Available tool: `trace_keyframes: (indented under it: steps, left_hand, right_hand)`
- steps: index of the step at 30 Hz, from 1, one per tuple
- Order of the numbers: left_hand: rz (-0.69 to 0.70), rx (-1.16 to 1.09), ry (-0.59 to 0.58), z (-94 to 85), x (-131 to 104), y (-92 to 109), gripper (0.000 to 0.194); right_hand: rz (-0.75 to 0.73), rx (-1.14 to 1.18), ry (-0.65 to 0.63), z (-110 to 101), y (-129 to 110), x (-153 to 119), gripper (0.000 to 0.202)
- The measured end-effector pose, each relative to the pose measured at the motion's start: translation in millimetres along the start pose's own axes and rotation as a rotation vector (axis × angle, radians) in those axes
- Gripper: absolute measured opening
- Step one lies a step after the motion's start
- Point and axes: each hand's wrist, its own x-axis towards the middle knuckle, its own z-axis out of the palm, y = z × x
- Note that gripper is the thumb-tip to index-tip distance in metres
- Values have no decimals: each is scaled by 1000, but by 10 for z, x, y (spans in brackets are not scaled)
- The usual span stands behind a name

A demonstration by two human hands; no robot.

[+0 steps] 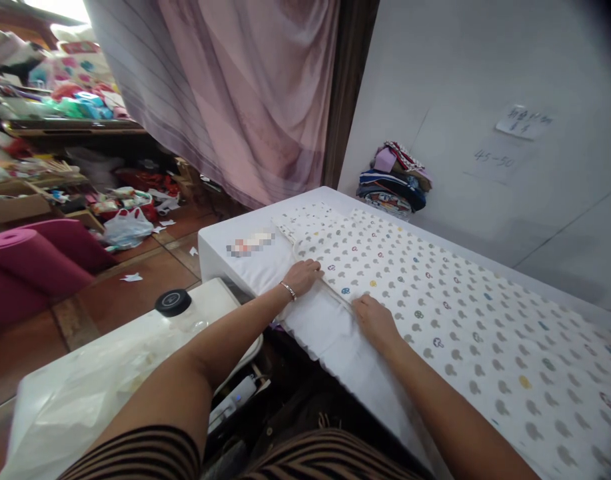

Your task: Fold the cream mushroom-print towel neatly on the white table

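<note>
A white cloth (pixel 400 287) with small grey and coloured prints covers much of a white-topped table (pixel 225 267). Its piped edge runs slantwise in front of me. My left hand (pixel 304 277), with a bracelet at the wrist, is closed on this edge, fingertips pressed together. Farther right along the same edge, my right hand (pixel 378 325) is closed on the cloth too, its fingers curled under. Plain white fabric (pixel 330 327) lies on my side of the edge and hangs down at the front. A small blurred-out patch (pixel 250 243) sits near the table's left corner.
To my left, a white side table (pixel 100 340) carries a clear jar with a black lid (pixel 173 301) and a plastic bag (pixel 95 393). Folded clothes (pixel 392 180) are stacked by the wall. A pink curtain (pixel 245 87) hangs behind; rolled pink mats (pixel 35 257) lie on the floor.
</note>
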Motion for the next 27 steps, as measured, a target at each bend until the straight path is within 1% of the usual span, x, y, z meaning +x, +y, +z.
trace_keyframes:
  steps: [2, 4, 5, 7, 10, 14, 19, 22, 25, 27]
  left_hand:
    - [-56, 7, 48, -13, 25, 10, 25]
    - [-55, 15, 40, -10, 34, 33, 24]
    - [-30, 16, 16, -3, 28, 44, 23]
    - [17, 12, -37, 15, 0, 61, 20]
    - [33, 18, -70, 28, -48, 63, 17]
    - [58, 32, -103, 10, -63, 48, 17]
    - [74, 29, -105, -15, -51, 27, 16]
    - [45, 37, -90, -31, -37, 21, 17]
    - [17, 42, -75, -47, -20, 40, 20]
    - [28, 35, -74, -54, -17, 61, 20]
  right_hand:
    - [38, -37, 84, -46, 16, 13, 26]
    - [41, -89, 113, -48, 33, 13, 24]
    - [28, -113, 93, -30, 40, 9, 23]
    - [-13, -142, 10, 29, 43, -7, 23]
    - [-69, -123, -73, 106, 23, -30, 23]
    - [-73, -88, -103, 75, -38, -41, 24]
    - [-85, -48, -114, -12, -92, -79, 21]
    - [-66, 18, -117, -35, -55, -93, 24]
    - [-2, 179, -77, -61, 19, -80, 27]
    - [47, 248, -54, -63, 51, -69, 24]
